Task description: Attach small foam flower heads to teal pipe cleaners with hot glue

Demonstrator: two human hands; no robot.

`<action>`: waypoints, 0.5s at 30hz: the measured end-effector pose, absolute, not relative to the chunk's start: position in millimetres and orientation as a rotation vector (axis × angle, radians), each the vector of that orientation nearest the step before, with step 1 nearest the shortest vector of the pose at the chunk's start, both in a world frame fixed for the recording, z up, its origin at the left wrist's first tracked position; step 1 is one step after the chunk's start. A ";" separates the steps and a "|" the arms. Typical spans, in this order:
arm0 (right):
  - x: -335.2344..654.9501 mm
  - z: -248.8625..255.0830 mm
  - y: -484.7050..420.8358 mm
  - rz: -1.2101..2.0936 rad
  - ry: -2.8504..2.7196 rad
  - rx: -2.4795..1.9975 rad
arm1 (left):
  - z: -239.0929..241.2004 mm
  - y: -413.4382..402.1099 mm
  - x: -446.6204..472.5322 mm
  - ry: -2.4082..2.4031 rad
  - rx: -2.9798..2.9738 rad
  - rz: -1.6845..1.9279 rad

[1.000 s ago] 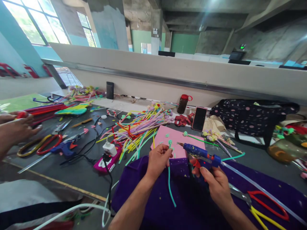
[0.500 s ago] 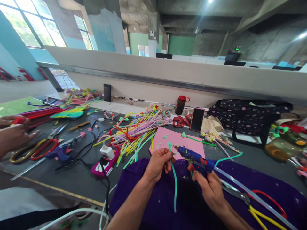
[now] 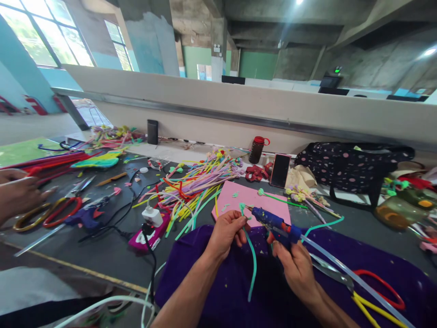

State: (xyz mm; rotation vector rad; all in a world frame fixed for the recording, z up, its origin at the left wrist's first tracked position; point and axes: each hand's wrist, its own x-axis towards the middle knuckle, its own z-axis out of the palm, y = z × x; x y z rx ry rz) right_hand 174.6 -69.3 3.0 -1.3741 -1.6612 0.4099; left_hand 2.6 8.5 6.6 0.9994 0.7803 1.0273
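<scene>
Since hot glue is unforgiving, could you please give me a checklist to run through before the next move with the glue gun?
1. Left hand grips the teal pipe cleaner near its top: ok.
2. Right hand holds the blue glue gun: ok.
3. Nozzle points at the pipe cleaner's upper end: ok.
4. Glue stick loaded in the gun's rear: ok.
5. Left fingers well away from the nozzle: not ok, they sit right beside it.
6. Gun hot enough: cannot tell.
</scene>
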 end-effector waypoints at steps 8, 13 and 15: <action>175.2 -1.9 -70.2 0.404 -1.654 -1.398 | 7.0 8.6 2.8 0.783 0.991 1.030; 175.5 -1.0 -70.0 0.399 -1.683 -1.390 | 8.3 8.4 3.0 0.803 0.994 1.010; 175.4 -0.6 -70.2 0.406 -1.691 -1.368 | 7.9 8.5 3.1 0.807 1.003 1.006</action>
